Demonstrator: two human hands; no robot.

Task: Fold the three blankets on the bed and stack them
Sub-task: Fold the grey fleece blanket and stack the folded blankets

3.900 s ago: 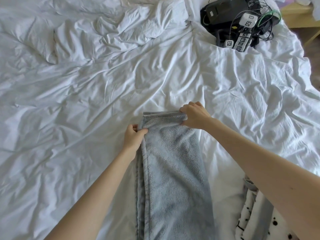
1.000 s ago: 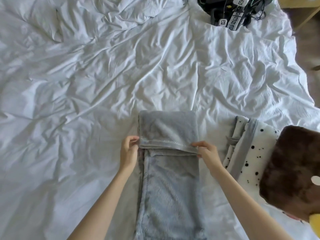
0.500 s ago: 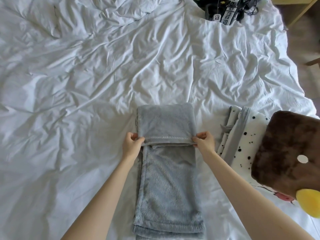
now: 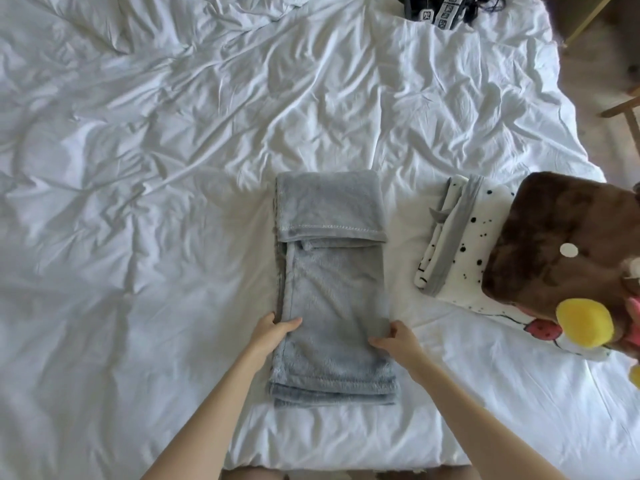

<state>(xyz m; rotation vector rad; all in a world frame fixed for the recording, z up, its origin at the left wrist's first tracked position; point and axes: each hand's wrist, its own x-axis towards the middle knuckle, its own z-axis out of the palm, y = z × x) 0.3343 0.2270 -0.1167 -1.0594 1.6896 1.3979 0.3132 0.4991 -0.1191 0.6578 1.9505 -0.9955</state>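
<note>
A grey fleece blanket lies as a long narrow strip on the white bed, its far end folded back over itself. My left hand grips its left edge near the lower part, thumb on top. My right hand holds the right edge at the same height, fingers resting on the fabric. A folded white blanket with black dots and grey trim lies to the right. A brown plush blanket with yellow and pink patches sits on top of it.
Black devices and cables lie at the bed's far edge. Wooden furniture legs stand on the floor to the right. The bed's near edge runs just below the grey blanket.
Both hands let go of the folded-over far edge and slid down the blanket's sides toward me. The view has shifted nearer, showing the blanket's near end.
</note>
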